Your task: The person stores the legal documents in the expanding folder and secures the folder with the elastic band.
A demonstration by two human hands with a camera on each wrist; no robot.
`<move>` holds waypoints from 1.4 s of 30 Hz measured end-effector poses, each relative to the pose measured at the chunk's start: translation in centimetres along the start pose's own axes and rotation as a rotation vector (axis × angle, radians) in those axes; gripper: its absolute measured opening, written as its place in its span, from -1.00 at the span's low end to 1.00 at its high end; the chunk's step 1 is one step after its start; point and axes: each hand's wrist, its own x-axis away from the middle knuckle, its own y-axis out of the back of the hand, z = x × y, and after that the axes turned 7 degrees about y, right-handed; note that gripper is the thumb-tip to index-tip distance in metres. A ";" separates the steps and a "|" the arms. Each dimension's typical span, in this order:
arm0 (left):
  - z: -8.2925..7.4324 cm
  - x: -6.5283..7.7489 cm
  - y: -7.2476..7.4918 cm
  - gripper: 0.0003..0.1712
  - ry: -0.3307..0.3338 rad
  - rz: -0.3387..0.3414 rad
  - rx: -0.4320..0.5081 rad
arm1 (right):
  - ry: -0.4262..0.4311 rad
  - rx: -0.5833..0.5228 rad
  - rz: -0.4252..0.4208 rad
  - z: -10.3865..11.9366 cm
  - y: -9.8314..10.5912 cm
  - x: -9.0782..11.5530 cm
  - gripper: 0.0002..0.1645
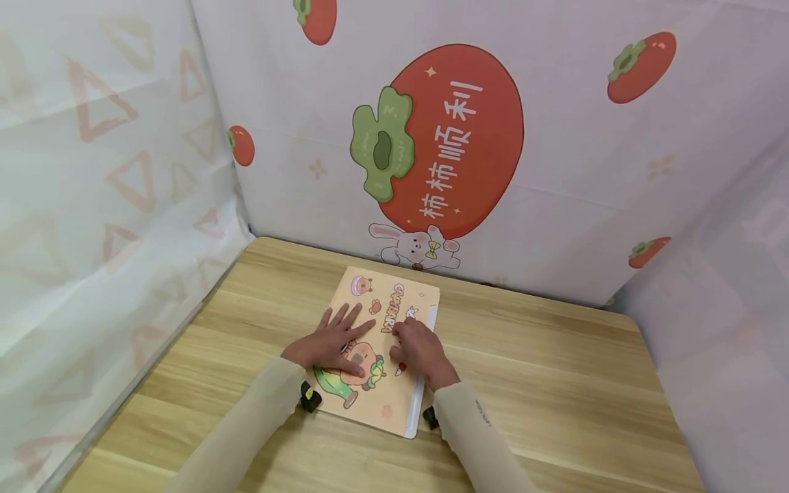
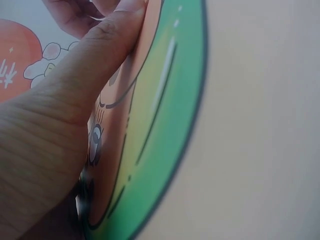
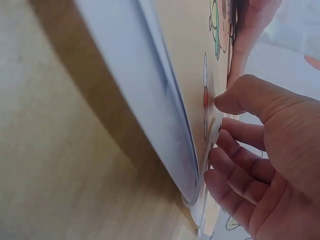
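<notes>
A peach folder-like booklet [image 1: 370, 411], printed with capybara pictures and "CAPYBARA" lettering, lies flat on the wooden table. My left hand [image 1: 333, 342] rests on the cover with its fingers spread, partly covering the large capybara drawing. In the left wrist view, the left thumb [image 2: 107, 47] lies along the cover. My right hand [image 1: 421, 349] is over the cover's right side with curled fingers. Seen from the right wrist, thumb and index finger [image 3: 242, 129] come together at a thin pale raised edge on the cover. A white strip [image 1: 414, 414] runs along the booklet's right side.
The wooden table [image 1: 542, 383] extends on both sides of the booklet. A white cloth backdrop [image 1: 567, 157] with persimmon and rabbit prints hangs behind it, and a pale patterned cloth [image 1: 123, 205] hangs at the left. Black wrist devices [image 1: 310, 397] show beneath the sleeves.
</notes>
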 end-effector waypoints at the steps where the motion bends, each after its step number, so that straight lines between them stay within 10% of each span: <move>1: 0.0 0.0 0.0 0.27 0.001 -0.001 -0.001 | -0.001 -0.009 -0.008 0.0 -0.1 0.1 -0.71; 42: 0.2 0.9 0.4 0.27 0.037 -0.027 0.065 | 0.001 -0.127 -0.161 -3.6 1.5 7.4 -0.28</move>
